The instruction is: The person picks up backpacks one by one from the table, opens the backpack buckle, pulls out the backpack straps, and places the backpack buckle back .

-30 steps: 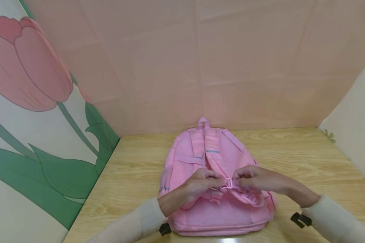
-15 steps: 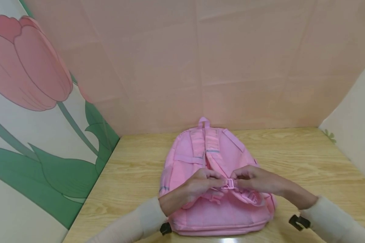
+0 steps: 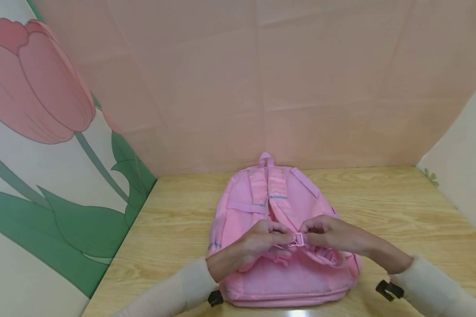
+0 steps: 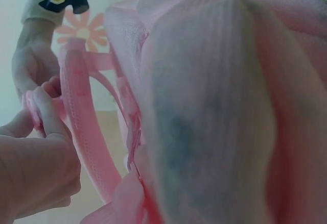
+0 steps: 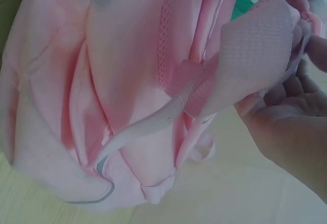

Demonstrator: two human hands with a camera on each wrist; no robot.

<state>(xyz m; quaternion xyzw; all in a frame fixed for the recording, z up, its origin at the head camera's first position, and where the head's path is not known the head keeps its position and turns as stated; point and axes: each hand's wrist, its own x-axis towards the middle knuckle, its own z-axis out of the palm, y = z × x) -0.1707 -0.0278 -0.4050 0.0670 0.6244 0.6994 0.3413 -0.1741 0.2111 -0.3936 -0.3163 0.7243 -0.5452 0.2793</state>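
Observation:
A pink backpack [image 3: 289, 286] lies on the table with its shoulder straps [image 3: 277, 182] facing up. Over its lower middle, both hands meet at a small pink plastic buckle [image 3: 299, 239]. My left hand [image 3: 262, 240] pinches the buckle's left side between thumb and fingers. From the other side, my right hand [image 3: 335, 235] pinches the strap right beside the buckle. In the right wrist view, a wide pink strap [image 5: 255, 50] runs up to the fingers. The left wrist view shows the left thumb and fingers on the buckle [image 4: 33, 110], the right hand just behind.
Another pink buckle [image 3: 280, 259] hangs below the left hand. The wooden table [image 3: 174, 211] extends to both sides of the backpack. A plain pinkish backdrop [image 3: 206, 88] stands behind it, and a tulip-printed panel [image 3: 55, 176] borders the left.
My right hand has shifted slightly left, its fingertips now closer to the buckle. The left hand and the backpack stay nearly where they were.

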